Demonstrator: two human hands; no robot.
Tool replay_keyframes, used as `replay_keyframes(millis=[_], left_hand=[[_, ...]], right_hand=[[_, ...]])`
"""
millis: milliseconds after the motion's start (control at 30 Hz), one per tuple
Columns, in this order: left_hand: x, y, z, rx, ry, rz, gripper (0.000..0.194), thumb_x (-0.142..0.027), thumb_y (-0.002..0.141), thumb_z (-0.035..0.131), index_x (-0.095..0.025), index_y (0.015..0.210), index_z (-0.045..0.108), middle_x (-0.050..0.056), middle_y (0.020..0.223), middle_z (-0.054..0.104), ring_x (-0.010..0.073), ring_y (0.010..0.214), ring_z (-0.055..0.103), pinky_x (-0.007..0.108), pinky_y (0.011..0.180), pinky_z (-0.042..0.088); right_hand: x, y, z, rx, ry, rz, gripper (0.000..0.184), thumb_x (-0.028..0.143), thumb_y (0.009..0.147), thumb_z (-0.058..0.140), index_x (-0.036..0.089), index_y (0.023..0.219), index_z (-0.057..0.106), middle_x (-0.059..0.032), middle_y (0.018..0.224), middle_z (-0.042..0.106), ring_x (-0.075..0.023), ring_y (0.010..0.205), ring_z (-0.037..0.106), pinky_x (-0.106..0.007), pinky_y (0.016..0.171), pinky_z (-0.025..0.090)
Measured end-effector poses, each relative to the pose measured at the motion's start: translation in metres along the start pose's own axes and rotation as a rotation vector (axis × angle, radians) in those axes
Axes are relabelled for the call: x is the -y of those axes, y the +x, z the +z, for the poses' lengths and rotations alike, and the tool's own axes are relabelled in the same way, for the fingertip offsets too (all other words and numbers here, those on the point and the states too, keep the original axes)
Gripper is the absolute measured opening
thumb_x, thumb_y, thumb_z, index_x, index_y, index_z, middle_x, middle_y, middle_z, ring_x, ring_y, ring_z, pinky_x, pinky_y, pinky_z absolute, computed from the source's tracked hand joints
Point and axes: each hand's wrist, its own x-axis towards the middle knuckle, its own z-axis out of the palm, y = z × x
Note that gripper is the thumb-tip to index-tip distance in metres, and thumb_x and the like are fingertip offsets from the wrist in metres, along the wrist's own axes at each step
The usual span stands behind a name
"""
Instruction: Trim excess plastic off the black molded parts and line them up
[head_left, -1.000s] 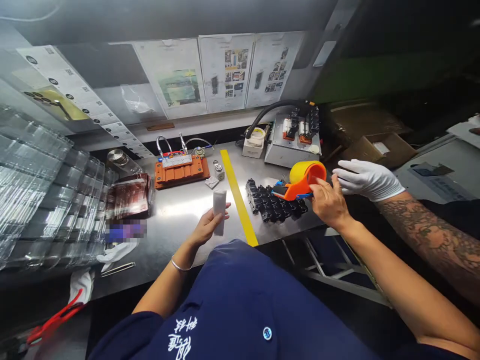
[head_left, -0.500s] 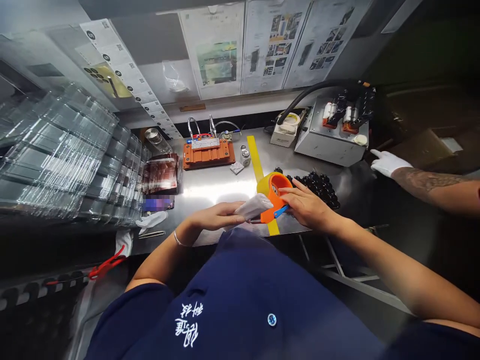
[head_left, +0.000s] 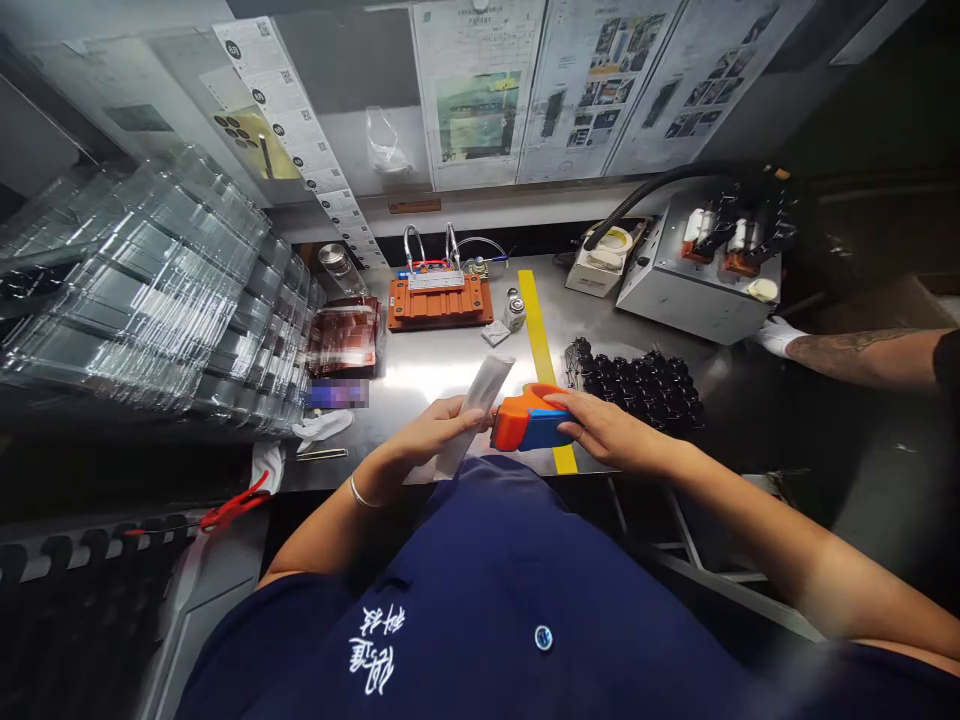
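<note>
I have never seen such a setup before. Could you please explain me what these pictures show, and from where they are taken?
There is no robot here: a person works with two bare hands. The camera is worn on the person's head, so it looks forward and down over their own arms.

The left hand holds a slim whitish packet; its contents cannot be made out. The right hand holds an orange and blue tape dispenser, close beside the packet.

On the metal table you see a yellow strip, a group of black parts, an orange-brown block and a grey box. Clear plastic pieces are stacked at the left.

The white-gloved hand at the far right belongs to another person.
</note>
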Motion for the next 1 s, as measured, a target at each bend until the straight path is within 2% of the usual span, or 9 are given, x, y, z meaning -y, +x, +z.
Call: replay_keyframes(millis=[100,200,267,400,567,700,800,900,1000], left_hand=[[0.009,0.001,-0.005,0.002,-0.28,-0.127,0.019,-0.025,0.071,0.078,-0.009,0.08,0.074,0.011,0.078,0.072,0.0191,0.069,0.066,0.031,0.07,0.054],[0.014,0.002,-0.01,0.009,-0.404,-0.209,0.019,-0.023,0.069,0.08,-0.007,0.076,0.073,0.011,0.071,0.069,0.0168,0.061,0.064,0.028,0.064,0.053],[0.015,0.001,-0.013,0.003,-0.408,-0.205,0.016,-0.022,0.07,0.079,-0.008,0.074,0.072,0.011,0.07,0.07,0.0171,0.061,0.064,0.028,0.063,0.053],[0.017,-0.001,-0.018,-0.004,-0.401,-0.194,0.011,-0.021,0.069,0.079,-0.013,0.074,0.073,0.011,0.074,0.073,0.0204,0.064,0.066,0.031,0.062,0.053],[0.019,-0.006,-0.02,-0.06,-0.402,-0.108,0.011,-0.022,0.071,0.078,-0.013,0.076,0.074,0.011,0.076,0.074,0.0209,0.065,0.067,0.03,0.063,0.051],[0.015,-0.013,-0.024,-0.113,-0.443,-0.108,0.012,-0.021,0.071,0.078,-0.011,0.075,0.073,0.01,0.07,0.072,0.0194,0.062,0.066,0.028,0.062,0.051],[0.009,-0.021,-0.029,-0.105,-0.466,-0.11,0.018,-0.022,0.068,0.08,-0.008,0.077,0.072,0.01,0.069,0.07,0.0184,0.064,0.066,0.027,0.063,0.051],[0.003,-0.027,-0.039,-0.102,-0.452,-0.109,0.025,-0.025,0.064,0.084,-0.009,0.075,0.069,0.005,0.065,0.065,0.0132,0.058,0.06,0.025,0.058,0.048],[-0.001,-0.031,-0.052,-0.169,-0.399,-0.075,0.035,-0.031,0.057,0.088,-0.009,0.072,0.066,0.0,0.061,0.059,0.0078,0.053,0.052,0.022,0.053,0.042]], right_hand=[[0.011,0.0,0.002,0.066,0.09,0.071,0.047,0.037,0.098,0.037,0.021,0.142,0.041,-0.0118,0.138,0.056,-0.0226,0.123,0.057,-0.041,0.103,0.048],[0.022,0.002,0.004,0.123,0.106,0.084,0.073,0.048,0.087,0.057,0.02,0.149,0.031,-0.0151,0.139,0.054,-0.0275,0.119,0.059,-0.041,0.098,0.05],[0.028,0.004,0.006,0.117,0.098,0.049,0.083,0.046,0.079,0.066,0.022,0.15,0.03,-0.0146,0.131,0.06,-0.0275,0.11,0.064,-0.04,0.092,0.053],[0.037,0.011,0.008,0.039,0.063,-0.015,0.067,0.035,0.081,0.064,0.024,0.144,0.043,-0.0095,0.103,0.068,-0.0218,0.088,0.066,-0.034,0.08,0.055],[0.049,0.02,0.007,0.032,-0.011,-0.068,0.062,0.038,0.082,0.064,0.023,0.141,0.048,-0.0035,0.08,0.06,-0.0161,0.069,0.058,-0.026,0.063,0.049],[0.061,0.026,0.005,0.044,-0.057,-0.063,0.063,0.039,0.082,0.064,0.026,0.141,0.048,-0.0038,0.083,0.06,-0.0151,0.068,0.057,-0.024,0.061,0.046],[0.068,0.026,0.001,0.068,-0.052,-0.089,0.064,0.037,0.082,0.064,0.027,0.143,0.046,-0.0037,0.084,0.06,-0.0148,0.069,0.058,-0.023,0.061,0.046],[0.07,0.023,-0.004,0.061,-0.03,-0.123,0.063,0.037,0.084,0.063,0.027,0.143,0.044,-0.0047,0.088,0.062,-0.0155,0.073,0.059,-0.024,0.064,0.048],[0.068,0.02,-0.007,0.015,-0.043,-0.126,0.059,0.034,0.087,0.06,0.026,0.143,0.044,-0.0061,0.094,0.064,-0.0153,0.077,0.061,-0.024,0.067,0.049]])
